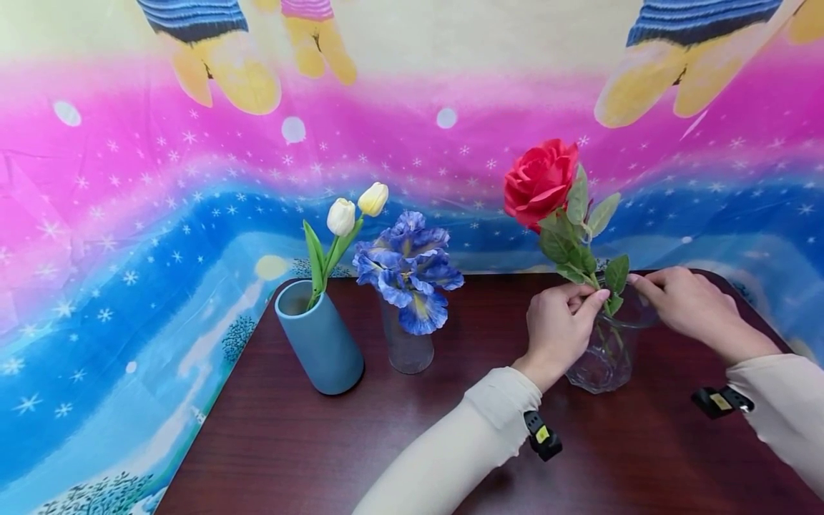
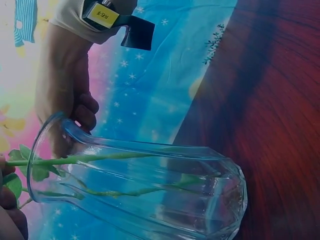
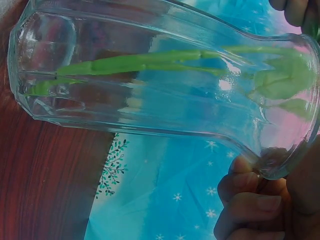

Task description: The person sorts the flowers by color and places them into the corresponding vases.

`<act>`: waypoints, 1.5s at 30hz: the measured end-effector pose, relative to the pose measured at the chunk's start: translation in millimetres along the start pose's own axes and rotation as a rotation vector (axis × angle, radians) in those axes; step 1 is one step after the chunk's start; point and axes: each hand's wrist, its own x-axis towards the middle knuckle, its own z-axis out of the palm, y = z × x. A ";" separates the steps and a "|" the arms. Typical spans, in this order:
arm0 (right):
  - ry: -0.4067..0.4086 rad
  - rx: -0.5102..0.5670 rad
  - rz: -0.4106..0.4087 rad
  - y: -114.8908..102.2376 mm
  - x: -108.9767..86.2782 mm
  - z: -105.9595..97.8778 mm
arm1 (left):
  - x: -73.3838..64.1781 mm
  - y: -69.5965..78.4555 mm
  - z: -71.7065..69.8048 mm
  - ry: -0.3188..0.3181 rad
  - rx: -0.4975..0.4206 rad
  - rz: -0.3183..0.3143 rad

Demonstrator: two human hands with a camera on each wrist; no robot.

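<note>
A red rose with green leaves stands in a clear glass vase at the table's right. My left hand pinches its stem just above the vase mouth. Thumb and fingers of my right hand grip the flared rim from the other side. Through the glass, the green stem reaches down near the vase bottom in the right wrist view. Some leaves sit inside the neck. The left wrist view catches only part of my left hand at its edge.
Left of the vase, a blue-purple iris stands in a clear cylindrical vase. Farther left, a blue-grey vase holds white tulips. A printed cloth hangs behind the dark wooden table.
</note>
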 end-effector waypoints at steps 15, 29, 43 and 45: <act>0.000 0.001 -0.002 0.7 0.3 -1.3 | -2.7 -3.8 1.7 -0.064 0.135 -0.041; 0.007 0.004 -0.001 0.3 -0.7 -1.1 | -3.4 -3.2 1.0 -0.122 0.331 0.038; 0.005 0.002 -0.006 0.9 -0.4 -0.3 | -4.6 -3.1 -0.9 -0.102 0.389 0.081; 0.005 0.002 -0.004 0.7 -0.4 -0.5 | -4.5 -3.0 -0.9 -0.086 0.388 0.085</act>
